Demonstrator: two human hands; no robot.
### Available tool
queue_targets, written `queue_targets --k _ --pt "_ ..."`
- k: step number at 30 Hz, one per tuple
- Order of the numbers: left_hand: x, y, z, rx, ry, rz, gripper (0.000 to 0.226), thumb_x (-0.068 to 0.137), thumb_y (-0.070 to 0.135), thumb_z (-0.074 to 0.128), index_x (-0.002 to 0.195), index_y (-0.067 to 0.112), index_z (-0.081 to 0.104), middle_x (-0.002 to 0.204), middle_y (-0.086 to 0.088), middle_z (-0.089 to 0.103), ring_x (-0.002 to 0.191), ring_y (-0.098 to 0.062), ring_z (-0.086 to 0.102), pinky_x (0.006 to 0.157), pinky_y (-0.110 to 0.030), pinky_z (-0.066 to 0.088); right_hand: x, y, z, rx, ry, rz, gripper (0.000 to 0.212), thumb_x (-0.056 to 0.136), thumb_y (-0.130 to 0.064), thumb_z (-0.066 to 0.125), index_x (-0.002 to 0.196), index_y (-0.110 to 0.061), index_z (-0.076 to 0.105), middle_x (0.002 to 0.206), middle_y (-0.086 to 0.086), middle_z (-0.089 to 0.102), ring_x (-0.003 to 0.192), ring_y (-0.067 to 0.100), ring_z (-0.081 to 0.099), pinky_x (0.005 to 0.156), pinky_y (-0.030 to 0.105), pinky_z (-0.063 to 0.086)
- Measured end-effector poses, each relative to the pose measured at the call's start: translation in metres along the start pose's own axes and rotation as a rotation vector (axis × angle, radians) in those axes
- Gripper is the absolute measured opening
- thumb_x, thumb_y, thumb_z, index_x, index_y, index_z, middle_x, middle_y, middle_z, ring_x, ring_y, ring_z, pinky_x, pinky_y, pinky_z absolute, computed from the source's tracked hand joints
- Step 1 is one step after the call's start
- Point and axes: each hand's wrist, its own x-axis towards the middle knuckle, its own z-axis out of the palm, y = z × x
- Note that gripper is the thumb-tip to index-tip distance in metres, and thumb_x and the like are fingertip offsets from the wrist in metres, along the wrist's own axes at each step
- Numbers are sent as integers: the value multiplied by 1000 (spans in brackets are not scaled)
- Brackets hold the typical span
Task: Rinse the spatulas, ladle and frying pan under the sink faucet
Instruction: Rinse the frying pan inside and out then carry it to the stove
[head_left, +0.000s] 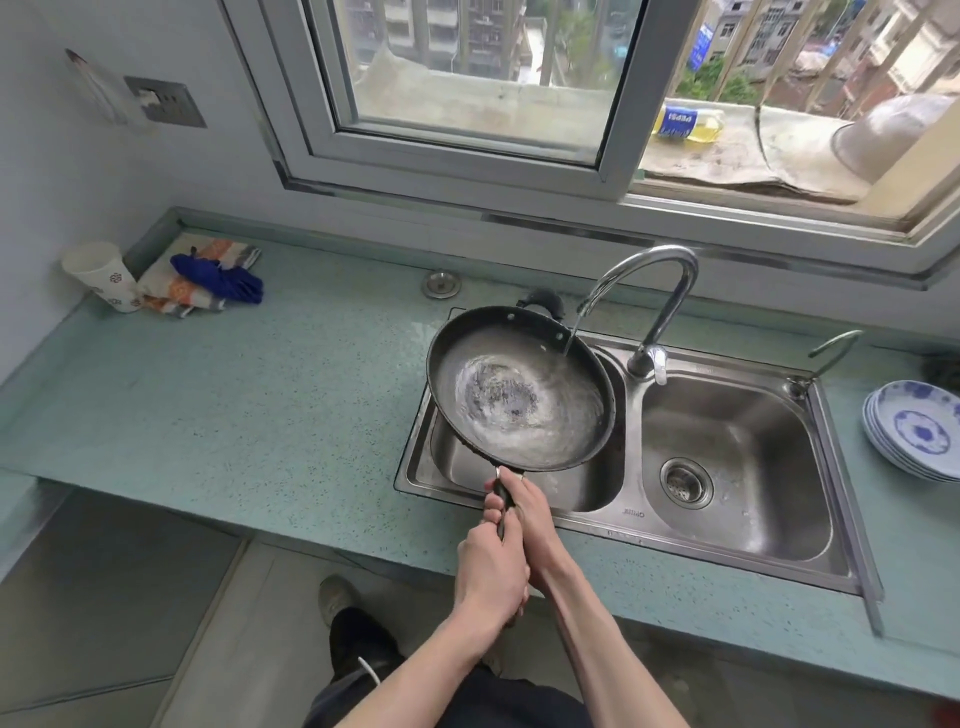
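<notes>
One frying pan (521, 388) sits at centre, one faucet (655, 306) at 1 o'clock, and two sink basins (737, 457) at 3 o'clock. Two hands are counted, the left hand (491, 569) and the right hand (535, 525), at 6 o'clock. One paper cup (101, 275) stands at 10 o'clock and one stack of plates (917, 428) at 3 o'clock; the number of plates in the stack cannot be told.

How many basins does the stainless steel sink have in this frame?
2. The left basin lies mostly under the black frying pan held in both hands; the right basin is open to view, with its round drain strainer showing.
</notes>
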Motion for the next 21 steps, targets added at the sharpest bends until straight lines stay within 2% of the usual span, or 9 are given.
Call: queue_targets --k 5,12,17,21 --pt "3 6 -4 -174 -127 -118 49 108 41 38 70 12 47 47 -4 44 35 -19 41 38 -22 35 3 -3 2 -98 88 2 28 109 -21 47 87 -5 52 54 3 50 40 12 47 39 20 40" --pt "4 -5 -7 -319 -304 -169 45 109 45 39 73 17 43 52 -3 39 39 -16 36 40 -24 36 -1 0 -11 -304 187 -103 26 107 -19 49 86 -5 50 59 9 51 46 18 46 43 23 43" --pt "8 -15 -6 -348 -313 -179 44 108 45 41 74 17 42 52 -3 36 38 -15 33 39 -24 34 3 6 -18 -370 194 -139 21 105 -26 54 96 -8 47 64 10 56 49 20 53 46 26 46" --pt "6 -13 -3 -301 -275 -133 43 110 39 38 74 15 40 50 -4 37 37 -17 35 38 -24 36 2 6 -20 -333 124 -129 24 107 -27 54 92 -9 49 63 7 56 50 17 53 48 26 45"
